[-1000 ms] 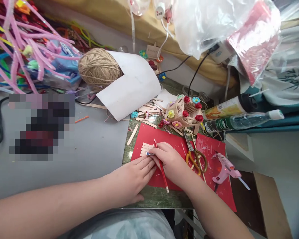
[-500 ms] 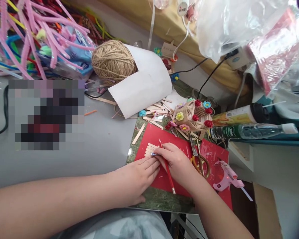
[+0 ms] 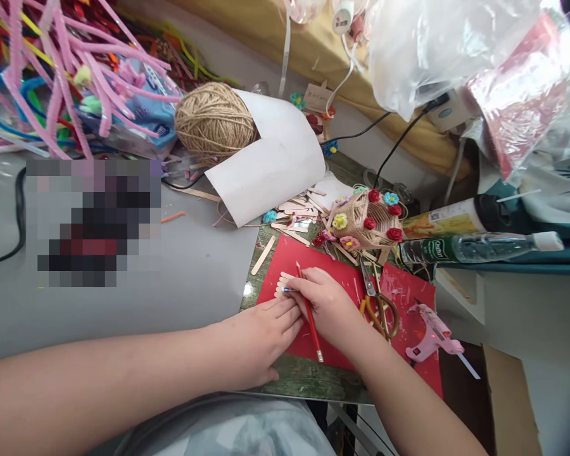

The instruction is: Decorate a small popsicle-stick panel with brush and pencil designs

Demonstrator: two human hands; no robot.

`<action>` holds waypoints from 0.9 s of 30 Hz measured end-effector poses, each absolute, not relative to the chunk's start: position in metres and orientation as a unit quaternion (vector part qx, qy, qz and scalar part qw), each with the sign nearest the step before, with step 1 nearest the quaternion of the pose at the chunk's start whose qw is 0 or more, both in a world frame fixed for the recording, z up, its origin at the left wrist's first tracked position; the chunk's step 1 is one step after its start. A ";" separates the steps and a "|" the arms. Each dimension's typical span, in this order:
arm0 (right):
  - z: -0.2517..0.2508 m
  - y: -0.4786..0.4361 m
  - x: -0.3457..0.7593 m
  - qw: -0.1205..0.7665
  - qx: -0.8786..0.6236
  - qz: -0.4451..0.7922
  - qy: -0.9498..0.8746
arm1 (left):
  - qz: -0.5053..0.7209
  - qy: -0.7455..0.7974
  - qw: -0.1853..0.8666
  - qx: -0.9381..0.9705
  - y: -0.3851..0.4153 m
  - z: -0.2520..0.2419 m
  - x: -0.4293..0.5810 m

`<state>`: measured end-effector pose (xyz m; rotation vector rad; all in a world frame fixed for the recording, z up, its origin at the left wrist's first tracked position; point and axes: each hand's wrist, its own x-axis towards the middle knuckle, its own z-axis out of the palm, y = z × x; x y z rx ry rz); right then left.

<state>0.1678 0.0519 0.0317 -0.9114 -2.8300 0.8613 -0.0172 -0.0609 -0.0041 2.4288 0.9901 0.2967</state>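
Note:
My right hand is closed around a red pencil, its point angled away from me and its eraser end toward me. A small bluish, shiny piece shows at the fingertips; I cannot make out what it is. Under the fingers lies a row of wooden craft sticks, side by side on a red sheet. Flat beside them, my left hand has its fingers stretched out, the tips meeting the right hand near the sticks. Both hands partly hide the row.
Scissors lie right of my right hand, and a pink glue gun farther right. Beyond the sheet are a flower-trimmed twine basket, loose sticks, curled white paper and a twine ball. A water bottle lies at right.
My right hand and the pencil have shifted slightly left along the stick row. My left hand stays nearly in place. The whole view has moved a little.

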 end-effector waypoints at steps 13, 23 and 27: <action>0.032 0.056 0.166 0.011 -0.283 0.268 -0.921 | 0.114 0.363 0.225 0.897 -0.063 -0.008 -0.015; 0.038 0.051 0.166 -0.010 -0.288 0.238 -0.928 | 0.122 0.364 0.208 0.900 -0.061 -0.006 -0.015; 0.031 0.053 0.161 0.013 -0.266 0.234 -0.935 | 0.120 0.369 0.193 0.901 -0.060 -0.006 -0.014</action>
